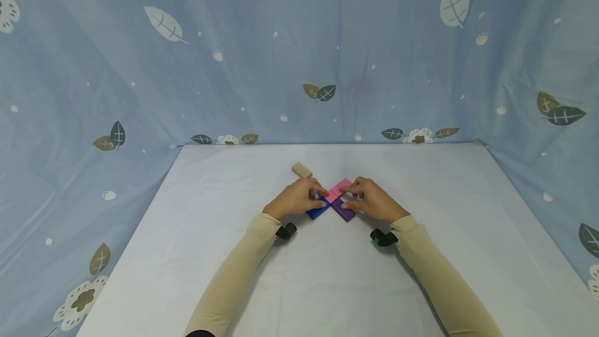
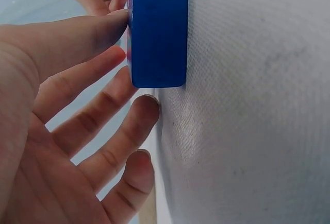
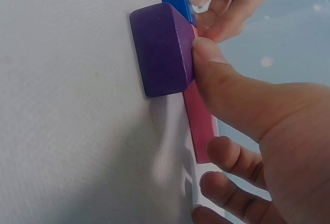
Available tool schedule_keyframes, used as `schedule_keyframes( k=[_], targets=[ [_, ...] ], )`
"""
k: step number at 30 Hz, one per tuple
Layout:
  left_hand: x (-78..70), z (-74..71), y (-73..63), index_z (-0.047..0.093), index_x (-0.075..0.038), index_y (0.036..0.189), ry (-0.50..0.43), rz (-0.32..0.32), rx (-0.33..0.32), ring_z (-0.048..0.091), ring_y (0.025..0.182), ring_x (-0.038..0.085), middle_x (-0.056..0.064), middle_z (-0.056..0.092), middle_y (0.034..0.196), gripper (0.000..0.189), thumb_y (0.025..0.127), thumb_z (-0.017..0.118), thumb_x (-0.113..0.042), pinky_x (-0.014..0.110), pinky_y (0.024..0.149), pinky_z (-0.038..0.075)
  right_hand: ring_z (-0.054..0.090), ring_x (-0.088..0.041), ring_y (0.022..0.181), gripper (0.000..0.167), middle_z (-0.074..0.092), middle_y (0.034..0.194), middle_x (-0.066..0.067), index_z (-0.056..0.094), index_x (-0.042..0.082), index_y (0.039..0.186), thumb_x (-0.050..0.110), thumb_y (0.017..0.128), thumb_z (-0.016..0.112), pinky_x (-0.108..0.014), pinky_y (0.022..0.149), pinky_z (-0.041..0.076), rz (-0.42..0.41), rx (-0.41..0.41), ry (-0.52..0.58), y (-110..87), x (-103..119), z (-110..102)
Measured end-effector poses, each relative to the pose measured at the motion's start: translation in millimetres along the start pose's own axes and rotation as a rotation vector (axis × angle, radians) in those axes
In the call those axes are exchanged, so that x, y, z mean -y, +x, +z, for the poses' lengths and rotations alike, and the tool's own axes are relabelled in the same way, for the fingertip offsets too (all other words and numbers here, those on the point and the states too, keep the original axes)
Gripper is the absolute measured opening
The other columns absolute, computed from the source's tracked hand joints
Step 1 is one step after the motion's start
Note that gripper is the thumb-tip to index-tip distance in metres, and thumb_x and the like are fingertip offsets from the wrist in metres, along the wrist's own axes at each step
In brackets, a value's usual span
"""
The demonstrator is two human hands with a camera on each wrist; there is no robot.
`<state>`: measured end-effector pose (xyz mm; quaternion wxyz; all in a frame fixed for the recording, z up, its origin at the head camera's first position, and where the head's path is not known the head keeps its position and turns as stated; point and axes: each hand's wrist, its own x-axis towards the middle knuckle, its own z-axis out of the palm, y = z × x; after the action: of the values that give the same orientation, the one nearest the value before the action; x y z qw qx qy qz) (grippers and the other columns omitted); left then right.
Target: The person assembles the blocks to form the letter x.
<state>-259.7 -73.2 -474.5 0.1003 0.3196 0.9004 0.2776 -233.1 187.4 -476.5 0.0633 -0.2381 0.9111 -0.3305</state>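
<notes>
Low rectangular blocks meet in an X shape on the white table in the head view. A blue block (image 1: 317, 211) forms the lower left arm and a purple block (image 1: 343, 210) the lower right. Pink (image 1: 343, 186) fills the upper right and the centre, with a seam across it. My left hand (image 1: 296, 197) touches the blue block with its thumb, its index fingertip at the pink near the centre. The thumb of my right hand (image 1: 376, 201) rests on the purple block (image 3: 160, 51), while its index finger touches the pink. Fingers partly cover the upper left.
A plain wooden block (image 1: 301, 170) lies just beyond the left hand. White cloth covers the table (image 1: 299, 285), and a blue patterned curtain (image 1: 262, 56) hangs along its back and sides. Small black devices are strapped at both wrists.
</notes>
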Motion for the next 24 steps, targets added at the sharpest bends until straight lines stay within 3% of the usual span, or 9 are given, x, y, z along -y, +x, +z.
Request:
schedule_keyframes(
  k=[24],
  targets=[
    [0.0,-0.3,1.1,0.078,-0.013,0.121,-0.013,0.024,0.006,0.064,0.095,0.012,-0.001,0.074,0.117,0.029,0.093,0.079,-0.024,0.026,0.08,0.054,0.05,-0.018,0.084,0.047,0.062,0.092,-0.005,0.07,0.005,0.133,0.022,0.091,0.081,-0.026,0.068,0.043,0.001,-0.009,-0.017,0.8,3.9,1.8]
  ],
)
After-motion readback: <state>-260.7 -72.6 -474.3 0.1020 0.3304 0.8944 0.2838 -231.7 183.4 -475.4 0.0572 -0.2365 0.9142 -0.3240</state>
